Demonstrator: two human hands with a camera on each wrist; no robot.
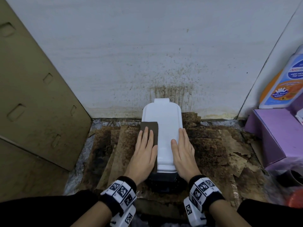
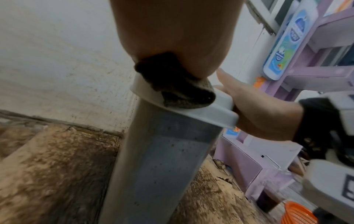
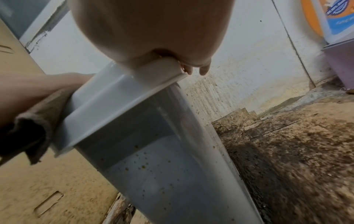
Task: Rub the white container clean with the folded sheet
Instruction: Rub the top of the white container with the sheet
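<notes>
A tall white container [image 1: 165, 128] with a flat white lid stands on stained cardboard against the wall; its speckled grey side [image 2: 162, 159] shows in both wrist views. A folded brown sheet [image 1: 150, 130] lies on the left part of the lid. My left hand [image 1: 145, 149] presses flat on the sheet with straight fingers, and the sheet [image 2: 178, 84] bunches under the palm over the lid's edge. My right hand [image 1: 182, 148] rests flat along the lid's right edge, fingers straight. In the right wrist view the lid [image 3: 122, 97] sits under my right palm, with the sheet [image 3: 36, 125] at the left.
Dirty, torn cardboard [image 1: 221, 145] covers the floor. A tan cardboard panel [image 1: 32, 95] leans at the left. A purple box [image 1: 278, 133] and a blue-and-orange bottle [image 1: 285, 79] stand at the right, with an orange thing [image 1: 295, 199] lower right. The wall [image 1: 147, 46] behind is spattered.
</notes>
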